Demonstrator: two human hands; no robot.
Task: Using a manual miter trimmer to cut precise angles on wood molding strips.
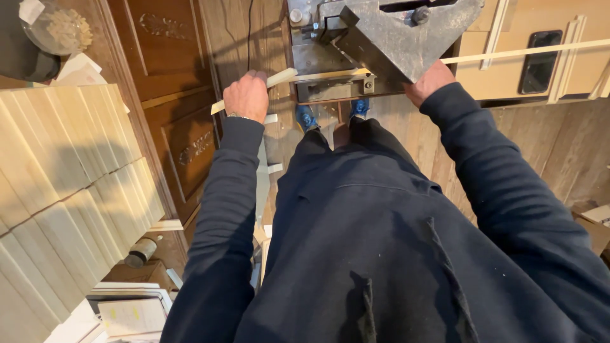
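My left hand (pixel 246 95) is closed around a short pale wooden moulding strip (pixel 279 79) that angles up to the right into a grey metal cutting machine (pixel 381 38). My right hand (pixel 429 81) rests against the machine's lower right side, partly hidden under its angled metal plate. A long thin pale strip (pixel 527 52) runs out of the machine to the right. What the right hand's fingers grip is hidden. My dark sleeves and dark clothing fill the lower frame.
Stacks of pale moulding strips (pixel 70 184) lie at the left. A dark carved wooden door panel (pixel 171 95) lies on the plank floor. A black phone (pixel 540 60) rests on a light workbench at upper right. Blue shoes (pixel 306 117) show below the machine.
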